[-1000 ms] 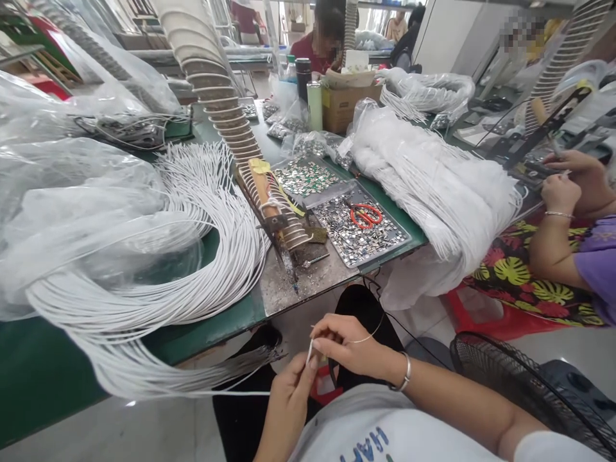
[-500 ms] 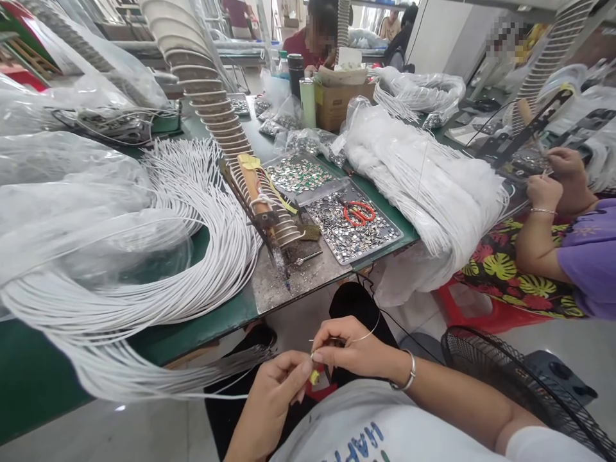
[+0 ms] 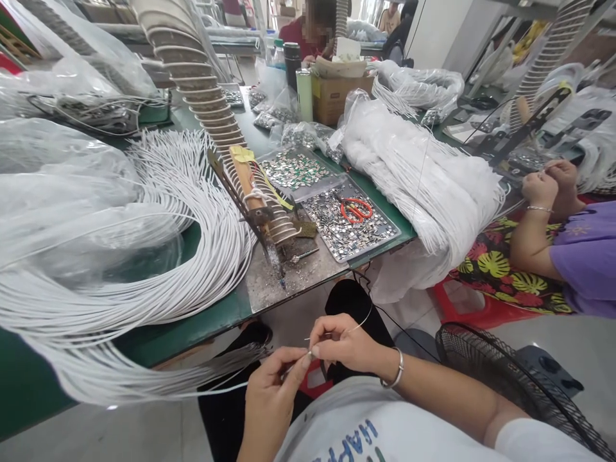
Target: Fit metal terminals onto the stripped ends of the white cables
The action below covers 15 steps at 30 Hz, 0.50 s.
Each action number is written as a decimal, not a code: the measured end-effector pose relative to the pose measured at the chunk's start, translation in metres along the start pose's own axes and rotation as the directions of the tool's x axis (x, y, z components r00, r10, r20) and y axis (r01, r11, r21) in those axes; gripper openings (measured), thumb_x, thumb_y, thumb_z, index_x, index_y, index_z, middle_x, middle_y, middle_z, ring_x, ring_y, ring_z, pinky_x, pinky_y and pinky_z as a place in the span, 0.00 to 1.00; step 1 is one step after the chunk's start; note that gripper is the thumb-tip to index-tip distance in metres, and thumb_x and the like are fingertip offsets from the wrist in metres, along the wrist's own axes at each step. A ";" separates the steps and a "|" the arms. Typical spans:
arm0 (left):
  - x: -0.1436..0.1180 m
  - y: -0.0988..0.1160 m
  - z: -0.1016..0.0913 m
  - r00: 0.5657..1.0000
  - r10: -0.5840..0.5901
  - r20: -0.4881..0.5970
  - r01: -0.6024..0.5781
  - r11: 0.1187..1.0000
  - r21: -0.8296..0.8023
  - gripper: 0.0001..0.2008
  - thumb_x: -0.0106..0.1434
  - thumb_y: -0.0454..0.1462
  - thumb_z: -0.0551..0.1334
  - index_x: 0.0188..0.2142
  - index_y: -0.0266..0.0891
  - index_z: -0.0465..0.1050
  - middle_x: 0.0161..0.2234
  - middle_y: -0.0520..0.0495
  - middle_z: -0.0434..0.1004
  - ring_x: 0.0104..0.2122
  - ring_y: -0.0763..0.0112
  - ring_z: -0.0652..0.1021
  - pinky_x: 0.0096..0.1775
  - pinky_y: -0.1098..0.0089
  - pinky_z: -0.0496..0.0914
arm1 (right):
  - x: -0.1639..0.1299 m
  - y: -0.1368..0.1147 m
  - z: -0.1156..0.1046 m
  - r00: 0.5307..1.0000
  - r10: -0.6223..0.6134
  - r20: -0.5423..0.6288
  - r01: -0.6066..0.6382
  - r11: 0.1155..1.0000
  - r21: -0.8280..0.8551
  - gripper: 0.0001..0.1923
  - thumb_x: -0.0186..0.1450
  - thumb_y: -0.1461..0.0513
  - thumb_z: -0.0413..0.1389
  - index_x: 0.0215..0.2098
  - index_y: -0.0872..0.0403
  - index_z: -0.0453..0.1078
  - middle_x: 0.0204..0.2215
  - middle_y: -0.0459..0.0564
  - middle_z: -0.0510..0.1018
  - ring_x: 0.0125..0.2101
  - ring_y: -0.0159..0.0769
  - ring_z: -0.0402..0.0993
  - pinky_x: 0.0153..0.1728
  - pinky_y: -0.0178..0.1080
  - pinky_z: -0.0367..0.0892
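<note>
Left hand [image 3: 275,390] has turned — pinching white cable [image 3: 226,389].

White short-sleeved shirt [image 3: 332,417], blue lettering [image 3: 356,443] near six o'clock; black trousers [image 3: 219,410]; silver bangle [image 3: 401,369], right wrist [image 3: 387,364].

Bright diffuse lt, soft shadows. Glare on clear crinkled plastic sheeting [image 3: 62,154]. Wide-angle stretch @ edges, bkgd soft.

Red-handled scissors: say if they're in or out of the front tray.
In: the red-handled scissors lie on small metal parts, inside the front tray.
</note>
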State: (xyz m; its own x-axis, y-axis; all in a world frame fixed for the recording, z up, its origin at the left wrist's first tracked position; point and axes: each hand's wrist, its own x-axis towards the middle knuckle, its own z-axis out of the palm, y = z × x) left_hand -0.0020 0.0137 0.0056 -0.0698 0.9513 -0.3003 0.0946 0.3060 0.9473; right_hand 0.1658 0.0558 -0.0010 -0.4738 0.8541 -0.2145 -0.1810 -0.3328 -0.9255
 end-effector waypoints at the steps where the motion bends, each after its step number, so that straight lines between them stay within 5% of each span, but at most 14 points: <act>1: 0.000 0.000 0.000 0.999 0.032 -0.025 -0.032 0.999 0.008 0.11 0.52 0.44 0.70 0.28 0.39 0.79 0.27 0.47 0.77 0.28 0.68 0.74 0.32 0.73 0.68 | 0.000 0.004 0.001 1.000 0.023 0.002 -0.023 0.999 0.044 0.11 0.57 0.58 0.62 0.29 0.58 0.68 0.17 0.40 0.68 0.16 0.24 0.63 0.17 0.28 0.57; 5: 0.004 0.001 -0.002 0.996 0.067 -0.066 -0.069 0.997 -0.038 0.11 0.52 0.45 0.70 0.28 0.40 0.78 0.26 0.48 0.76 0.27 0.69 0.73 0.31 0.73 0.69 | 0.001 0.010 0.004 1.000 0.020 0.003 -0.020 0.991 0.134 0.19 0.58 0.51 0.64 0.33 0.58 0.68 0.20 0.42 0.71 0.18 0.24 0.66 0.20 0.29 0.62; 9: 0.005 -0.001 -0.001 0.998 0.047 -0.032 -0.048 0.998 -0.034 0.11 0.53 0.45 0.70 0.29 0.39 0.78 0.26 0.48 0.75 0.27 0.69 0.73 0.31 0.72 0.69 | 0.002 0.004 0.004 0.999 -0.016 -0.038 0.021 0.992 0.125 0.13 0.56 0.57 0.64 0.30 0.59 0.69 0.18 0.41 0.70 0.18 0.23 0.65 0.20 0.27 0.62; 15: 0.005 -0.012 0.003 0.982 0.143 -0.120 -0.158 0.980 -0.123 0.10 0.56 0.44 0.69 0.34 0.44 0.75 0.28 0.51 0.76 0.28 0.71 0.74 0.34 0.74 0.70 | 0.007 0.007 0.007 0.988 0.157 0.004 -0.151 0.940 0.306 0.09 0.50 0.61 0.61 0.26 0.58 0.68 0.18 0.42 0.72 0.14 0.24 0.63 0.15 0.28 0.60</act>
State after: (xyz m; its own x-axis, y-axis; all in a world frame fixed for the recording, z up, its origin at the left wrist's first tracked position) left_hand -0.0009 0.0148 -0.0077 -0.1746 0.9738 -0.1457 -0.0182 0.1447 0.9893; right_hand 0.1549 0.0568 -0.0072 -0.5000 0.7897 -0.3555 -0.3622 -0.5636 -0.7424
